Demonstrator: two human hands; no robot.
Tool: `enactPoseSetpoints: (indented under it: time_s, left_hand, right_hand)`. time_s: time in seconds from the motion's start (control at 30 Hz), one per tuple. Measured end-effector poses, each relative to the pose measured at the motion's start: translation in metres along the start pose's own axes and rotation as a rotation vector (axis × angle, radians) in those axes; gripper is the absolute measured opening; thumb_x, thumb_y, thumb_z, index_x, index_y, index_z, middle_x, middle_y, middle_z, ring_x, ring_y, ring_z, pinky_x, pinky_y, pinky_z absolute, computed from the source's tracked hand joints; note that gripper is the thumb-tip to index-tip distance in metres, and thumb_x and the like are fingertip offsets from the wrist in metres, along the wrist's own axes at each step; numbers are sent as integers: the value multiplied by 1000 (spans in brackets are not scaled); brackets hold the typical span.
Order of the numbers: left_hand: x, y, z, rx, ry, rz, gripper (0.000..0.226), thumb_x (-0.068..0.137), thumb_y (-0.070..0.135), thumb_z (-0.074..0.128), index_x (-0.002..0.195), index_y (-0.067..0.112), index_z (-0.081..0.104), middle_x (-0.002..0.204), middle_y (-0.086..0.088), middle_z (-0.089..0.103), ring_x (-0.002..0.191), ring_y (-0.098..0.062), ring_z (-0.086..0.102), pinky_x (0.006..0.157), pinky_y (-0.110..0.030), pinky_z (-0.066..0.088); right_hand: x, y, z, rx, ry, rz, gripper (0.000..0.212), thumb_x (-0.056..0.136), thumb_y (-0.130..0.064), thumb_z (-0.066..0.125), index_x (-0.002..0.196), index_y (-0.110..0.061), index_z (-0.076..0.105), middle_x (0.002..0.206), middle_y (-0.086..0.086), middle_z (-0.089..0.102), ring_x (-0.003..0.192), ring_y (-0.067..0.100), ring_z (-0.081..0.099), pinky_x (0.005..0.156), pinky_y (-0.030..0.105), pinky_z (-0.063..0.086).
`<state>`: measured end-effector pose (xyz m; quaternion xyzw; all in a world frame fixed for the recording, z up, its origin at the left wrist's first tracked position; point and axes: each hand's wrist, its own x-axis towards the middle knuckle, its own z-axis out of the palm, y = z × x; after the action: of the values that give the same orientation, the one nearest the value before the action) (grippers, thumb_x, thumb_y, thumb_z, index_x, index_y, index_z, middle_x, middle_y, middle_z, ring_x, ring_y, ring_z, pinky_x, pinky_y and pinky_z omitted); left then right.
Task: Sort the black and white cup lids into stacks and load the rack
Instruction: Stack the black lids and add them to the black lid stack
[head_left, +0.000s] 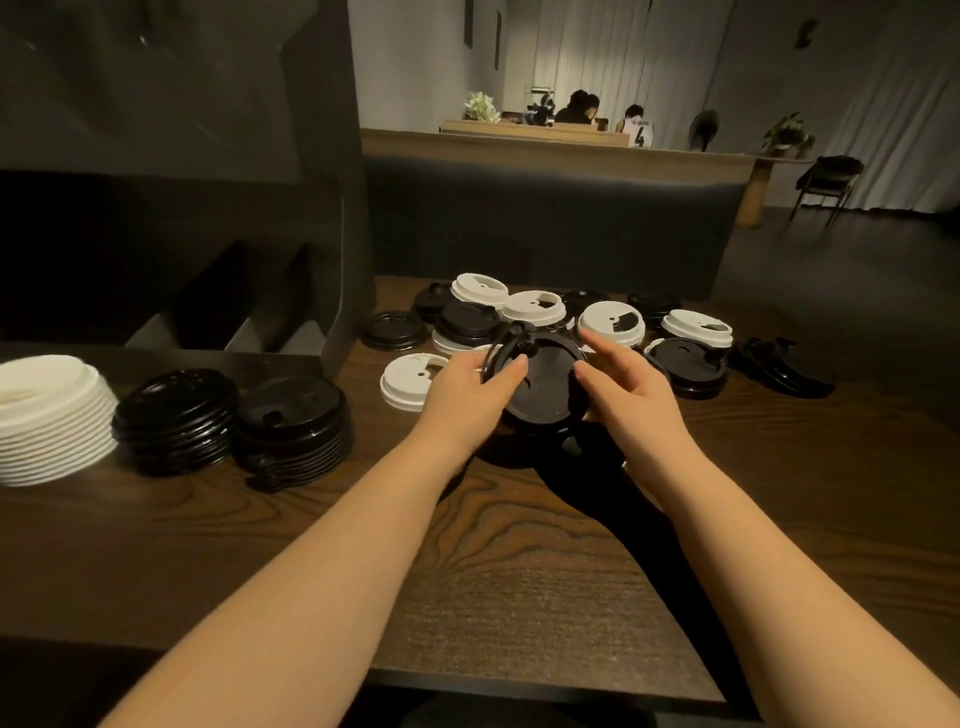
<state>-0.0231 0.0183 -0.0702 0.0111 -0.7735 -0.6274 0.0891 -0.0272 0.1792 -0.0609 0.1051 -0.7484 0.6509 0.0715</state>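
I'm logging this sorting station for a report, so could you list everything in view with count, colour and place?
white lid stack: one, white, table's left edge
black lid stacks: two, black, side by side right of the white stack
loose lids: mixed black and white, exact count unclear, scattered at the table's far middle
held lid: one, black, gripped between both hands above the table
rack: one, dark, far left behind the stacks
table: one, dark wood grain
people: two or three, seated at a far counter
left hand: on the lid's left edge
right hand: on its right edge
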Motion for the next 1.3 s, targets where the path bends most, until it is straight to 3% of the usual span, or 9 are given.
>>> enactPoseSetpoints:
  time_s: [0.07,0.2,0.3,0.4,0.6,0.83,1.03,1.17,1.3]
  left_hand:
    - [-5,3,-2,-176,-35,-163,25,84,43,64,93,21,71,98,-3,73,98,-19,67,88,-42,54]
    - [-13,20,-8,-327,-72,-422,36,92,27,63,123,10,59,112,-9,68,98,-23,67,72,-36,59]
    - [-19,37,-33,-219,-101,-389,37,87,35,66,119,17,62,118,-7,65,106,-27,63,84,-40,56]
    - [-22,48,-69,-28,-66,-270,41,80,42,71,114,19,68,113,-6,67,109,-27,61,95,-45,51]
    - [-32,47,-125,-43,-47,-316,20,84,25,71,96,10,71,76,-1,71,72,-13,67,61,-30,55]
    - [-36,33,-181,-278,296,-306,11,94,19,59,99,11,64,92,-6,68,73,-15,68,52,-29,57]
    - [-32,22,-200,52,430,-220,23,89,33,65,93,11,69,79,-2,67,75,-18,66,57,-30,55]
    - [-29,11,-202,557,371,-203,40,94,45,52,95,9,70,85,-3,65,89,-23,63,75,-31,47]
    - [-28,2,-195,759,360,-156,44,98,46,43,102,12,70,77,1,60,73,-14,54,72,-30,38]
  right_hand:
    - [-2,0,4,20,-34,38,51,90,-28,63,137,-32,45,133,-7,50,117,12,53,93,34,51]
    - [-4,-8,16,-2,-72,48,46,91,-14,62,134,-20,47,113,-10,51,90,-2,53,62,8,48]
    - [3,-26,21,76,-94,66,33,93,-2,52,124,-12,56,105,-6,60,96,7,58,72,14,50]
    - [5,-42,30,122,-341,102,28,94,1,47,105,-17,66,106,2,67,102,18,62,77,24,51]
    - [5,-54,90,150,-293,55,25,90,-6,59,113,-13,66,118,9,66,109,21,63,88,29,52]
    - [-6,-45,145,233,-359,145,50,91,-23,62,137,-16,47,131,7,55,116,21,57,99,36,48]
    - [-16,-36,177,88,-326,24,32,93,-26,59,125,-24,55,100,-23,59,85,-13,56,72,5,44]
    - [-18,-24,189,42,-287,50,46,91,-32,61,132,-13,56,125,-2,62,116,10,56,91,19,46]
    - [-22,-15,191,-9,-305,105,40,94,-34,56,128,-12,58,116,-5,64,105,6,59,77,11,46]
